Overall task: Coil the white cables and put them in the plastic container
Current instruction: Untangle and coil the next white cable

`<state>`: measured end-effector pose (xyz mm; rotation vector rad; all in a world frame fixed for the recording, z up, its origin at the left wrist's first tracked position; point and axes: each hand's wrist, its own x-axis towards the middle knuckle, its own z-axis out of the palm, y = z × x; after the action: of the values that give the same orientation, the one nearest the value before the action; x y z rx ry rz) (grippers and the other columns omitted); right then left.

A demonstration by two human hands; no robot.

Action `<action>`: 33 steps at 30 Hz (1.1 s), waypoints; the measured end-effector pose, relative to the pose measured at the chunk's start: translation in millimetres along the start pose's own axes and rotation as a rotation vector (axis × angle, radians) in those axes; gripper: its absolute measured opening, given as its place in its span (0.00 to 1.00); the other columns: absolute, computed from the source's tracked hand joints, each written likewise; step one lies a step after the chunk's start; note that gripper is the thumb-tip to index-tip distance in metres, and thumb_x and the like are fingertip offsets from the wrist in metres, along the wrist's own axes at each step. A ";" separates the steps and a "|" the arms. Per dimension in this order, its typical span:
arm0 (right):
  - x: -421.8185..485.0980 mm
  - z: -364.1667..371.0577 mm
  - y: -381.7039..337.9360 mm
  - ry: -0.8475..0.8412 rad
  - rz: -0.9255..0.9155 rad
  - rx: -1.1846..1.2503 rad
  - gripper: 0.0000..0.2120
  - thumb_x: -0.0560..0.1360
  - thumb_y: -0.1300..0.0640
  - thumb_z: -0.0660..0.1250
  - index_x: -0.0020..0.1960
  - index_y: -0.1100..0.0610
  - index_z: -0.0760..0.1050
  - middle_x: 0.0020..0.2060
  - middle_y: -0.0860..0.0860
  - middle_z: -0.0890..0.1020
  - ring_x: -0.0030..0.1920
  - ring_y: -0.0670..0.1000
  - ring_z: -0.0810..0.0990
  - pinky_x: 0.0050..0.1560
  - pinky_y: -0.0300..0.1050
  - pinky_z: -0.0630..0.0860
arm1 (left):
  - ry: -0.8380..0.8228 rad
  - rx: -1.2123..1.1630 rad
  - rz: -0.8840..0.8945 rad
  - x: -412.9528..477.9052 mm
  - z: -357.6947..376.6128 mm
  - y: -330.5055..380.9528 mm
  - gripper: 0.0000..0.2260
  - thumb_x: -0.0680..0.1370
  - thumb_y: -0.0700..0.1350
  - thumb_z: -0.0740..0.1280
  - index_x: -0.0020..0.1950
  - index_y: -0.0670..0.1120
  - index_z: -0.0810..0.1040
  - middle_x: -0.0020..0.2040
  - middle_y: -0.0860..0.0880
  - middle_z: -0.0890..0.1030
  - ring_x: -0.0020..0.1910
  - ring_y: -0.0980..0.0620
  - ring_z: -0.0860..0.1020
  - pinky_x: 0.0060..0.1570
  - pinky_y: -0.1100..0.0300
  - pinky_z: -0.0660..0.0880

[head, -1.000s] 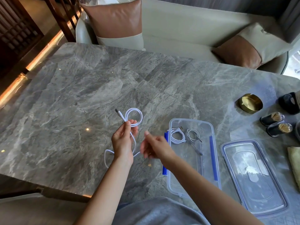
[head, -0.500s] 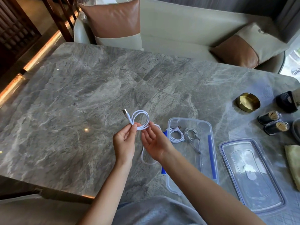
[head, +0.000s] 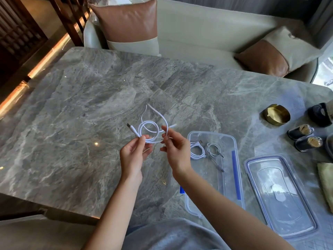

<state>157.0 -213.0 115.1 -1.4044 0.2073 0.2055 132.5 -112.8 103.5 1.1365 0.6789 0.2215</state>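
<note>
Left hand [head: 133, 156]: thumb and forefinger pinched shut on the white cable [head: 149, 131] at the near edge of its coil, other fingers loosely curled below. Right hand [head: 175, 150]: also pinching the same cable, on the coil's right side, remaining fingers half open and fanned toward the left hand. Both hands are raised above the tabletop [head: 81, 114], close together but not touching.

Cable: thin, round, smooth white jacket. A couple of small loops stacked between the hands, one larger loose loop arcing up and away behind them. USB plug [head: 130, 126] with metal tip sticks out to the upper left of the coil; a short white end pokes right past the right hand's fingertips.

Plastic container [head: 215, 170]: clear, rectangular, rounded corners, blue latch strips on the sides, just right of the right hand on the tabletop. Inside at the far end: one coiled white cable [head: 197, 150] and a thinner greyish coiled cable [head: 213, 150], side by side, its tail running toward the near end.

Lid [head: 280, 195]: clear, blue-tinted rim, flat on the tabletop right of the container.

Tabletop: polished grey marble, pale veins, glossy reflections. Brass-coloured round dish [head: 275, 114] and two dark small cylinders [head: 304, 138] at far right. Sofa behind with brown-and-cream leather cushions [head: 128, 24].
</note>
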 end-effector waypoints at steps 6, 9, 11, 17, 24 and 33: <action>-8.0 -0.2 7.1 -0.079 -0.038 -0.030 0.14 0.78 0.65 0.63 0.57 0.50 0.77 0.44 0.54 0.77 0.35 0.39 0.77 0.34 0.35 0.77 | 0.021 -0.071 -0.052 1.8 2.7 6.6 0.07 0.78 0.41 0.62 0.44 0.45 0.79 0.36 0.54 0.84 0.35 0.60 0.80 0.37 0.67 0.78; -9.2 1.2 7.4 -0.095 -0.042 -0.016 0.13 0.78 0.65 0.63 0.57 0.52 0.78 0.47 0.60 0.78 0.37 0.40 0.77 0.35 0.35 0.78 | 0.036 -0.099 -0.078 4.3 4.9 9.1 0.07 0.78 0.41 0.62 0.43 0.45 0.79 0.36 0.53 0.84 0.37 0.58 0.80 0.39 0.67 0.78; -9.1 2.8 6.5 -0.093 -0.039 0.010 0.12 0.77 0.65 0.63 0.55 0.52 0.79 0.50 0.59 0.80 0.37 0.40 0.78 0.35 0.36 0.78 | 0.048 -0.124 -0.097 6.5 6.0 10.9 0.07 0.78 0.41 0.62 0.43 0.45 0.79 0.36 0.52 0.84 0.38 0.57 0.80 0.40 0.65 0.78; 2.8 -6.3 -2.1 -0.031 0.011 0.073 0.11 0.77 0.65 0.63 0.49 0.53 0.80 0.36 0.48 0.81 0.35 0.40 0.78 0.34 0.35 0.76 | -0.020 0.006 -0.029 3.0 7.4 7.0 0.08 0.78 0.39 0.62 0.42 0.44 0.79 0.31 0.55 0.83 0.32 0.61 0.78 0.39 0.68 0.77; 13.9 -24.8 -4.0 -0.163 -0.046 -0.175 0.13 0.78 0.65 0.62 0.60 0.56 0.77 0.49 0.52 0.78 0.45 0.47 0.77 0.44 0.41 0.78 | -0.236 0.282 -0.009 4.8 -9.4 3.6 0.07 0.77 0.39 0.64 0.42 0.44 0.80 0.33 0.52 0.83 0.31 0.60 0.79 0.37 0.68 0.78; 23.3 -45.9 -18.5 -0.586 0.134 -0.304 0.17 0.78 0.69 0.60 0.67 0.65 0.71 0.43 0.61 0.80 0.43 0.49 0.81 0.49 0.45 0.80 | -0.495 0.451 -0.084 11.2 -30.6 14.0 0.05 0.75 0.38 0.66 0.44 0.43 0.82 0.34 0.52 0.84 0.35 0.59 0.80 0.39 0.67 0.78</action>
<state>183.4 -260.8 119.5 -1.5675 -0.2259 0.7711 125.2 -78.1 104.1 1.5175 0.3367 -0.2958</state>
